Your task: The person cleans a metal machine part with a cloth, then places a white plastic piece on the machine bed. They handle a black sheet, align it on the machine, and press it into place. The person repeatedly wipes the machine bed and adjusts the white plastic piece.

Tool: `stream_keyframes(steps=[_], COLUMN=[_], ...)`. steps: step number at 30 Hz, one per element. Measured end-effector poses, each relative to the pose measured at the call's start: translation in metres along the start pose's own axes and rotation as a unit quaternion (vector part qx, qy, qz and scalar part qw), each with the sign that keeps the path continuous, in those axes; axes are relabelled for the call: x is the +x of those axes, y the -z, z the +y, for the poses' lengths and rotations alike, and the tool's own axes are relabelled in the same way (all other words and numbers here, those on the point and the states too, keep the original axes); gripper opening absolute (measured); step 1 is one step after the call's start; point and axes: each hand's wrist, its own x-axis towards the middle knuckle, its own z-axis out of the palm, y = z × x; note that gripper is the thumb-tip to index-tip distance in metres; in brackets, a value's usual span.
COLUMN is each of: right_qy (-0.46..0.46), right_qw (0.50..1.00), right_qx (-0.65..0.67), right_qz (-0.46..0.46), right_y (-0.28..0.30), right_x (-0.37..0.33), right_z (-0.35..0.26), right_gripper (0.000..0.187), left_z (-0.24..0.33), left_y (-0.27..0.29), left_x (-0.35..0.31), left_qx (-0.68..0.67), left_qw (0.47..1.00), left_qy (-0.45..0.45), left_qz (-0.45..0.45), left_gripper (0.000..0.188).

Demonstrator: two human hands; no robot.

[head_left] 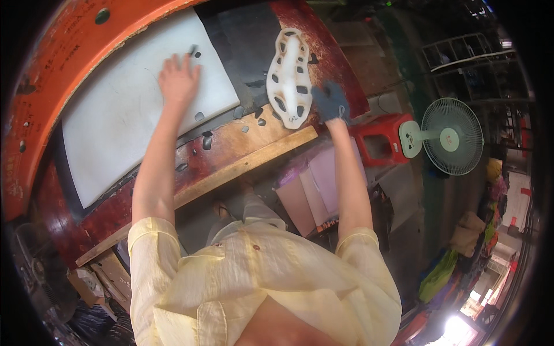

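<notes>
1. Where the dark sheet [239,34] gives way to worn red tabletop [346,75], the white sole-shaped plate [290,69] lies flat to the right of the white board [144,98] — its long axis runs from near you to the far side, with dark-looking openings along both edges.

2. Your right hand [330,102], in a grey-blue glove, is much the nearer one: it sits right beside the plate's right edge, along the near half of that long axis. You seem to have its fingers bunched at the rim, but I cannot tell whether they grip it.

3. Your bare left hand [179,82] is well apart from the right, out to the plate's left over the white board, with part of the dark sheet between. Its fingers look spread, though blurred; a small dark piece [197,55] lies just beside the fingertips — touching or not, I cannot tell.

4. Between your arms, other dark scraps [206,140] lie near the board's near edge, and a pale wooden strip [248,166] borders the table on your side.

5. Farther out, a red stool [381,141] and a fan [450,138] stand to your right, beyond the gloved hand.
</notes>
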Motion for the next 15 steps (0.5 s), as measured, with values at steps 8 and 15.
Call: stream_keyframes(steps=[8, 15], right_qy=[-0.125, -0.184], right_qw=[0.975, 0.951], right_qx=[-0.165, -0.242], right_qz=[-0.087, -0.059], right_y=[-0.052, -0.07], right_x=[0.056, 0.066], right_z=[-0.114, -0.133], right_gripper=[0.101, 0.111], left_z=[0.097, 0.024], left_y=[0.074, 0.073], left_x=[-0.111, -0.087], left_qx=[-0.32, -0.199], left_qw=[0.88, 0.977], left_qy=[-0.325, -0.059], left_qz=[-0.129, -0.045], left_gripper=[0.014, 0.041])
